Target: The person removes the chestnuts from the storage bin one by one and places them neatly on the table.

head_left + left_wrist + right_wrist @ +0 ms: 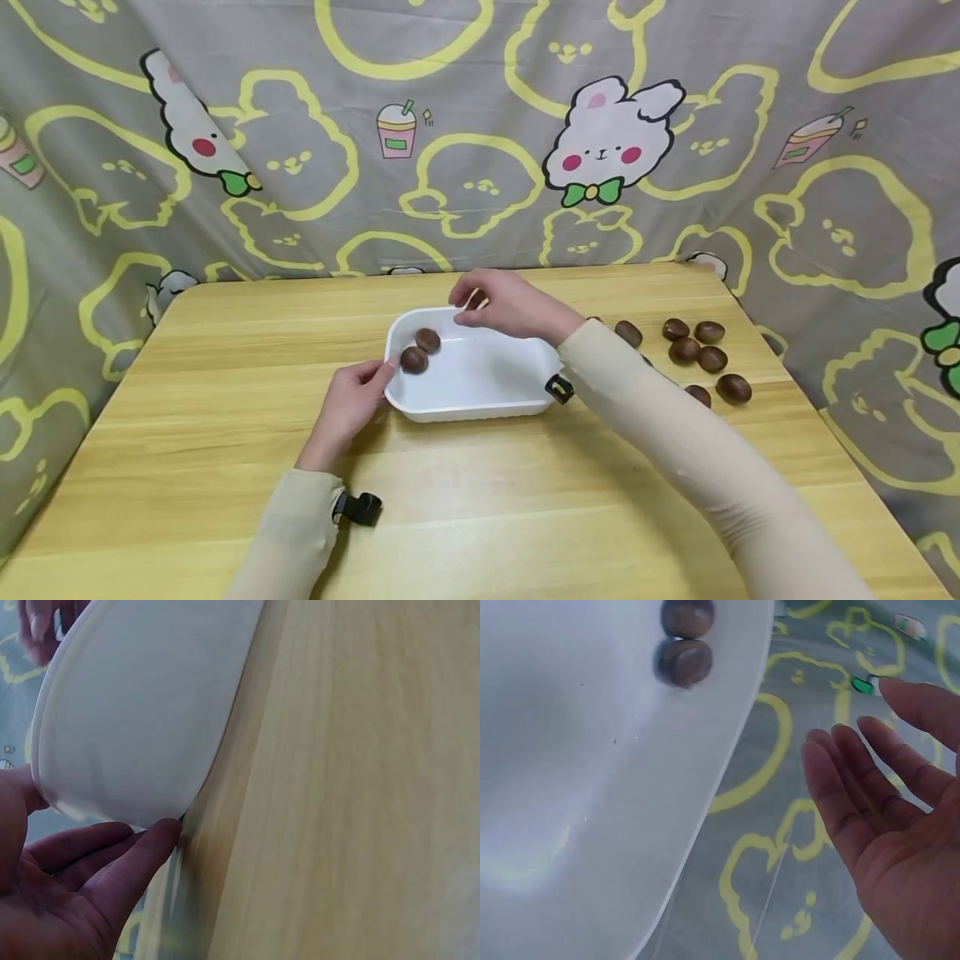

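Observation:
A white rectangular tray (480, 379) sits on the wooden table, with two brown chestnuts (414, 360) together at its left end. My left hand (351, 402) grips that end; in the left wrist view the thumb is at the rim and the fingers press the outer wall (142, 712) from below. Over the tray's far rim hovers my right hand (513, 302), its fingers loosely bent and parted from the thumb. The right wrist view shows nothing in that hand (900, 832), and the two chestnuts (688, 661) lie apart from it.
Several more chestnuts (683, 351) lie on the table (480, 500) to the right of the tray, some partly hidden behind the right sleeve (675, 442). A patterned grey curtain (480, 108) hangs along the table's back and sides.

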Demonstrator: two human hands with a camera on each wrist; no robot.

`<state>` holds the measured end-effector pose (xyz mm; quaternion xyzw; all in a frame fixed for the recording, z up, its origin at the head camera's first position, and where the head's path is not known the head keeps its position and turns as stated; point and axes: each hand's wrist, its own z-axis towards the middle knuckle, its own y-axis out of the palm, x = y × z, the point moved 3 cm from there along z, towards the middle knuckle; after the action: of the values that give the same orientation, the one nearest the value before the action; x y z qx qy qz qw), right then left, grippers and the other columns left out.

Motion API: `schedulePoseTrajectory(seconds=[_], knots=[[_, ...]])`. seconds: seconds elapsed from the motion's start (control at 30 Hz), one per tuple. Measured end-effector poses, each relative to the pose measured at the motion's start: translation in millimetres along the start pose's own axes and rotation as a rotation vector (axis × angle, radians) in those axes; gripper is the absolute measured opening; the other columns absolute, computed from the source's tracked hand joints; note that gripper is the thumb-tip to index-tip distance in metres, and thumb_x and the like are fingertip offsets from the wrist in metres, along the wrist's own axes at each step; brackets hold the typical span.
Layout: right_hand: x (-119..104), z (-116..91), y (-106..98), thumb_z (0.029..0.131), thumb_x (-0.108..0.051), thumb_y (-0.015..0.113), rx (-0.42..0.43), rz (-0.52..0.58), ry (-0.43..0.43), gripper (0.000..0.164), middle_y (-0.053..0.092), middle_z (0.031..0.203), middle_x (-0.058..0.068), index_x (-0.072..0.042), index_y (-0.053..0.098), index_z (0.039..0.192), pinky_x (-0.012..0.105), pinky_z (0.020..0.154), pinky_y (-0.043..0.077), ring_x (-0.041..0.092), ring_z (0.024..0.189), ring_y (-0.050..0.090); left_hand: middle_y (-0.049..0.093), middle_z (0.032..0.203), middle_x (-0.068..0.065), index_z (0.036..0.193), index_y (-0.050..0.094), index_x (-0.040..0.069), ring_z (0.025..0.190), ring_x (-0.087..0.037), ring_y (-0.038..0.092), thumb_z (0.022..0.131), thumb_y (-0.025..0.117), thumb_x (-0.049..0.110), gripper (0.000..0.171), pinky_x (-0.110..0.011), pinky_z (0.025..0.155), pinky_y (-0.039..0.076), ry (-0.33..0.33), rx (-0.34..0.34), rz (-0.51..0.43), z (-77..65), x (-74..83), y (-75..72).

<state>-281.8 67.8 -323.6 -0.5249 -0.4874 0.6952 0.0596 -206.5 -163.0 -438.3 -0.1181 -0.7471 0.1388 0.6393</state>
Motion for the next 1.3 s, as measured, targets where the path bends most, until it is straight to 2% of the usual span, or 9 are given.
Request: schedulePoseTrajectory(seconds=[0.2, 0.37, 0.5, 0.6, 0.7, 0.83, 0.97, 1.1, 1.3], knots=[[-14, 24, 10, 0.092, -0.016, 0.07, -0.111, -0.142, -0.023, 0.026, 0.064, 0.112, 0.004, -0.007, 0.065, 0.116, 0.028, 0.086, 0.05, 0.018, 0.104, 0.059, 0.067, 0.112, -0.022, 0.124, 0.063, -0.007, 0.092, -0.025, 0.062, 0.101, 0.056, 0.03, 0.045, -0.022, 0.07, 0.054, 0.005, 0.004, -0.006, 0.9, 0.0, -1.0], [-16, 40, 26, 0.091, -0.014, 0.071, -0.222, -0.239, -0.077, 0.034, 0.06, 0.122, 0.01, -0.002, 0.064, 0.122, 0.029, 0.094, 0.046, 0.026, 0.114, 0.056, 0.067, 0.113, -0.022, 0.125, 0.063, -0.007, 0.092, -0.024, 0.063, 0.101, 0.056, 0.03, 0.044, -0.022, 0.071, 0.055, -0.004, -0.002, -0.016, 1.5, -0.2, -1.4], [-12, 48, 40, 0.09, -0.015, 0.072, -0.334, -0.324, -0.114, 0.043, 0.055, 0.129, 0.008, -0.005, 0.061, 0.13, 0.029, 0.1, 0.042, 0.024, 0.12, 0.052, 0.067, 0.113, -0.022, 0.124, 0.064, -0.006, 0.092, -0.025, 0.062, 0.101, 0.057, 0.029, 0.043, -0.024, 0.071, 0.055, -0.011, -0.009, -0.017, 0.9, -1.1, -0.3], [-8, 53, 47, 0.089, -0.011, 0.072, -0.38, -0.37, -0.132, 0.044, 0.055, 0.129, 0.008, -0.005, 0.06, 0.131, 0.028, 0.102, 0.04, 0.022, 0.119, 0.051, 0.067, 0.112, -0.021, 0.124, 0.064, -0.006, 0.091, -0.025, 0.063, 0.101, 0.057, 0.029, 0.043, -0.024, 0.071, 0.056, -0.005, -0.013, -0.019, 0.6, -1.5, 0.7], [-4, 57, 51, 0.088, -0.006, 0.071, -0.398, -0.399, -0.145, 0.04, 0.058, 0.125, 0.009, -0.004, 0.063, 0.127, 0.028, 0.1, 0.041, 0.021, 0.114, 0.053, 0.068, 0.109, -0.02, 0.123, 0.065, -0.006, 0.088, -0.023, 0.063, 0.1, 0.057, 0.03, 0.043, -0.024, 0.069, 0.055, 0.004, -0.014, -0.03, 1.1, -1.4, 1.9], [0, 62, 57, 0.087, -0.003, 0.069, -0.418, -0.408, -0.181, 0.026, 0.064, 0.11, 0.01, -0.003, 0.068, 0.113, 0.026, 0.087, 0.044, 0.019, 0.097, 0.055, 0.069, 0.103, -0.018, 0.121, 0.066, -0.006, 0.08, -0.019, 0.061, 0.1, 0.058, 0.029, 0.041, -0.022, 0.063, 0.052, 0.012, -0.005, -0.039, 1.9, -0.9, 2.8], [1, 63, 63, 0.086, 0.0, 0.066, -0.425, -0.38, -0.199, 0.015, 0.064, 0.095, 0.01, -0.001, 0.069, 0.101, 0.024, 0.075, 0.043, 0.017, 0.084, 0.052, 0.069, 0.098, -0.016, 0.12, 0.067, -0.005, 0.077, -0.016, 0.059, 0.1, 0.059, 0.028, 0.04, -0.02, 0.06, 0.049, 0.015, 0.009, -0.035, 1.9, -1.1, 2.5], [3, 62, 67, 0.086, 0.002, 0.065, -0.414, -0.37, -0.198, 0.011, 0.061, 0.09, 0.013, 0.001, 0.067, 0.097, 0.025, 0.071, 0.039, 0.017, 0.08, 0.049, 0.069, 0.094, -0.015, 0.119, 0.068, -0.005, 0.076, -0.016, 0.057, 0.1, 0.058, 0.027, 0.039, -0.02, 0.059, 0.048, 0.013, 0.015, -0.026, 1.4, -1.8, 1.8], [12, 61, 74, 0.087, 0.002, 0.063, -0.377, -0.393, -0.167, 0.007, 0.058, 0.085, 0.008, -0.002, 0.067, 0.091, 0.025, 0.071, 0.04, 0.016, 0.079, 0.049, 0.068, 0.093, -0.016, 0.12, 0.067, -0.004, 0.075, -0.017, 0.056, 0.1, 0.058, 0.028, 0.039, -0.02, 0.057, 0.047, -0.001, 0.014, -0.026, 0.6, -1.7, 1.0]])
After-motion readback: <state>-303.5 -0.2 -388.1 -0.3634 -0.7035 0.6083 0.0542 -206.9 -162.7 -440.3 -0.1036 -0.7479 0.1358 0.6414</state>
